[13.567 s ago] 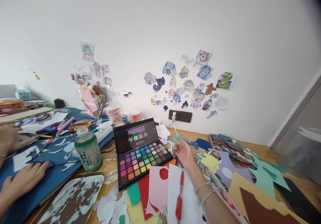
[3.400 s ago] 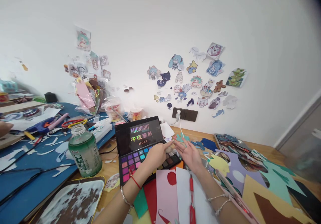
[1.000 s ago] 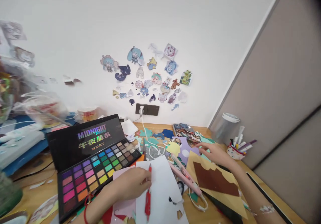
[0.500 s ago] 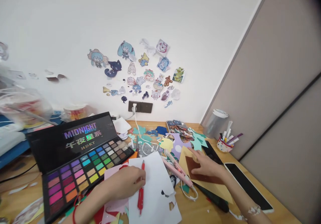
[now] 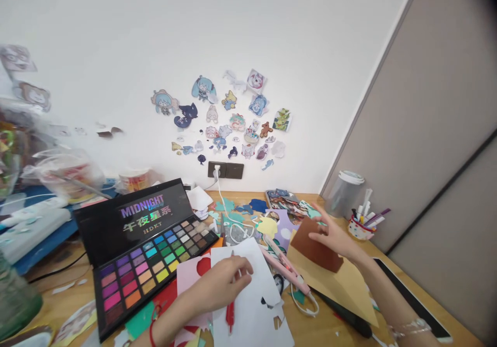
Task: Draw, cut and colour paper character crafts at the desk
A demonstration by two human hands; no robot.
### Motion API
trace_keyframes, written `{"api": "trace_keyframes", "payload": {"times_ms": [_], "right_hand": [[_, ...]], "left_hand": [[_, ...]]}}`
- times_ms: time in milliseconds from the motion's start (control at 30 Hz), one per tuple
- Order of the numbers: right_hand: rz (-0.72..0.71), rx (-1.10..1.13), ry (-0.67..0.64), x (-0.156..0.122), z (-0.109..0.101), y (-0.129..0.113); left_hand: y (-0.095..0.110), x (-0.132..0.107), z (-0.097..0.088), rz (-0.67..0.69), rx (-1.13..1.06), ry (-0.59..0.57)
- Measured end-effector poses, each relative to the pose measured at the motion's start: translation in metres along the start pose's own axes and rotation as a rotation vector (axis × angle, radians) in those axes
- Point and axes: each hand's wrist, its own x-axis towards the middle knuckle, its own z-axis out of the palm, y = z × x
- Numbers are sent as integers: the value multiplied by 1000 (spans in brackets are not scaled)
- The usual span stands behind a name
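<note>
My left hand (image 5: 219, 287) hovers over a white sheet of paper (image 5: 252, 259), fingers loosely bent and apart, holding nothing. Beneath it lies a red pen (image 5: 230, 318), its middle covered by the hand. A piece of brown paper (image 5: 316, 248) is gripped at its upper right side by my right hand (image 5: 334, 233), the thumb across its front and other fingers stretched past its edge. It is tilted above a tan sheet (image 5: 344, 292). To the left of that sheet lies a pink wand-like tool with a white cord (image 5: 289, 272).
An open eyeshadow palette (image 5: 155, 264) stands at left. Coloured paper scraps (image 5: 258, 205) litter the back. A pen cup (image 5: 361, 229), a clear jar (image 5: 344, 194) and a phone (image 5: 411, 298) are at right. A black-handled tool (image 5: 345, 313) pokes from under the tan sheet.
My right hand has raised the brown paper, which lay flat on the tan sheet before. My left hand has shifted right and its fingers have loosened above the pen. The view has turned slightly left.
</note>
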Motion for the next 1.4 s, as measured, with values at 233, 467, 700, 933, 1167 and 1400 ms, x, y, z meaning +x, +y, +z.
{"api": "trace_keyframes", "payload": {"times_ms": [233, 467, 700, 933, 1167, 1400], "right_hand": [[-157, 577, 117, 2, 99, -57], [-361, 224, 299, -13, 175, -39], [-654, -551, 180, -27, 186, -29], [-733, -682, 151, -22, 180, -33], [-818, -660, 131, -27, 176, -39], [-769, -630, 149, -23, 180, -37]], "left_hand": [[-13, 19, 29, 33, -644, 117], [-37, 24, 41, -186, -1279, 319], [-47, 28, 40, -242, -1351, 424], [-45, 26, 39, -258, -1367, 435], [-44, 26, 39, -254, -1372, 456], [-50, 27, 38, -228, -1298, 422]]}}
